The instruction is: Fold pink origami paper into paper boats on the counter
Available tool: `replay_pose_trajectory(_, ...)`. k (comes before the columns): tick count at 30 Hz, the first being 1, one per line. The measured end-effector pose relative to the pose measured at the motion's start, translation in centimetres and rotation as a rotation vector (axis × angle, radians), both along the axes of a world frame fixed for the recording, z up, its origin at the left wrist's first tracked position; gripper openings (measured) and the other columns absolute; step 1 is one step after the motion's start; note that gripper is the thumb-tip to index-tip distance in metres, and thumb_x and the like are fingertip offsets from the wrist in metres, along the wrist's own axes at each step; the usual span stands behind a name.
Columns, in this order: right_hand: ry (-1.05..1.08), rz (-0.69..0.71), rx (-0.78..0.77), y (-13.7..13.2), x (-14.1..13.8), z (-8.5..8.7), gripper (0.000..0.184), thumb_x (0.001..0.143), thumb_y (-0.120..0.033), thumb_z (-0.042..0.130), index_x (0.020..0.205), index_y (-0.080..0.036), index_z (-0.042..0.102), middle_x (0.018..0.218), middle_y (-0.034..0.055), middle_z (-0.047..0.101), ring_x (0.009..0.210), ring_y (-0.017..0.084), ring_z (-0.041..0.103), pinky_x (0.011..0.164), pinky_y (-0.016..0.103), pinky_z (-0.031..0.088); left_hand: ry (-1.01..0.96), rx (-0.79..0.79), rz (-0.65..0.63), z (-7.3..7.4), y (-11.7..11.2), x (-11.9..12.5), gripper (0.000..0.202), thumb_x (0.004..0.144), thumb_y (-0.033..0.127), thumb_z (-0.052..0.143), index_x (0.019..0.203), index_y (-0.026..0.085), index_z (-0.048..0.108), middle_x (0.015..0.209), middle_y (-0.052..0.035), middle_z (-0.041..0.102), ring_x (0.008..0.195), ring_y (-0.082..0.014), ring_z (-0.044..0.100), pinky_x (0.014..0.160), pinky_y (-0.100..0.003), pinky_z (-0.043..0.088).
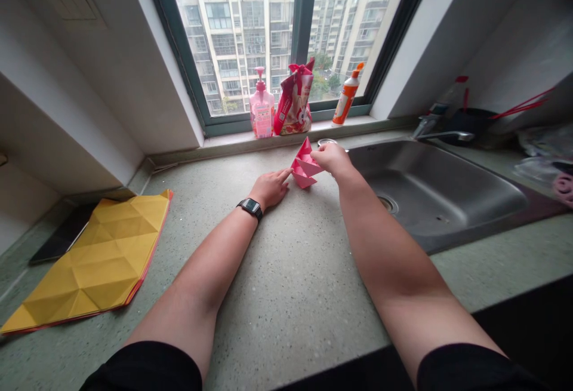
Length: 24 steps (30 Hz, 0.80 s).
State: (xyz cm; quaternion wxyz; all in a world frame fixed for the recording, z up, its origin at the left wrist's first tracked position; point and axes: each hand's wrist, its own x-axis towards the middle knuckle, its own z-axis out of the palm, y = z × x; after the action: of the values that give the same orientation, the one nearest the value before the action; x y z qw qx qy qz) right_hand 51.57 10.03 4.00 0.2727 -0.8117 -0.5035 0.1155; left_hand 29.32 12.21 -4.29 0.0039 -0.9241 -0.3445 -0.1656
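Two folded pink paper boats stand close together on the counter near the window sill; the upper pink paper boat (pixel 307 165) overlaps the lower pink paper boat (pixel 304 182). Whether they are joined cannot be told. My right hand (pixel 332 159) pinches the upper boat at its right side, fingertips partly hidden. From the left, my left hand (pixel 270 189) reaches with fingers stretched out, the index fingertip touching or almost touching the boats' left edge. It lies low over the counter, with a black watch (pixel 251 206) on the wrist.
Creased yellow paper sheets (pixel 102 254) lie left on the speckled counter (pixel 277 295), over a dark flat object (pixel 62 239). A steel sink (pixel 439 188) is at right. A pink pump bottle (pixel 262 110), red bag (pixel 294 101) and orange-white bottle (pixel 346 98) line the sill.
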Motion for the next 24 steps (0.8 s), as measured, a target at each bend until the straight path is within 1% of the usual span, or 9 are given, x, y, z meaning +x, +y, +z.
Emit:
replay_pose_trajectory(6,-0.030,0.003,-0.053,0.1,-0.1,-0.1,0.011,0.083,-0.028,0.072,0.082,-0.019,0.079,0.076,0.0074,0.072,0.075,0.023,0.066,0.065,0.031,0.043,-0.014,0.008,-0.018,-0.1,0.2,0.0,0.058,0.108,0.023,0.058,0.165,0.026,0.050,0.162,-0.0076,0.064,0.137,-0.0257,0.070,0.115,-0.038,0.056)
replay_pose_trajectory(11,-0.078,0.006,-0.065,-0.2,-0.3,0.4,0.013,0.083,-0.028,0.071,0.084,-0.020,0.080,0.079,0.0089,0.075,0.078,0.025,0.068,0.065,0.033,0.044,-0.033,0.011,-0.033,-0.2,0.2,-0.1,0.060,0.107,0.023,0.058,0.166,0.026,0.048,0.162,-0.0074,0.064,0.137,-0.0255,0.069,0.115,-0.038,0.056)
replay_pose_trajectory(18,-0.228,0.057,-0.119,-0.8,-1.5,1.5,0.017,0.085,-0.029,0.071,0.090,-0.019,0.083,0.094,0.0141,0.081,0.089,0.028,0.073,0.070,0.034,0.047,-0.080,-0.004,-0.074,-0.2,0.2,-0.1,0.064,0.105,0.022,0.060,0.167,0.025,0.047,0.163,-0.0065,0.063,0.137,-0.0258,0.070,0.116,-0.039,0.057)
replay_pose_trajectory(20,-0.237,0.053,-0.136,-0.9,-1.7,1.6,0.017,0.084,-0.029,0.072,0.093,-0.019,0.084,0.098,0.0150,0.082,0.091,0.029,0.074,0.072,0.034,0.049,-0.087,-0.006,-0.077,-0.2,0.2,-0.1,0.063,0.105,0.021,0.060,0.167,0.024,0.048,0.162,-0.0068,0.064,0.136,-0.0261,0.070,0.116,-0.040,0.057)
replay_pose_trajectory(24,-0.264,0.015,-0.122,-0.9,-1.6,1.6,0.019,0.085,-0.029,0.073,0.097,-0.019,0.084,0.103,0.0161,0.082,0.098,0.031,0.075,0.075,0.034,0.051,-0.096,0.004,-0.082,-0.2,0.2,-0.1,0.061,0.105,0.021,0.060,0.165,0.024,0.050,0.162,-0.0066,0.064,0.138,-0.0258,0.069,0.117,-0.040,0.057)
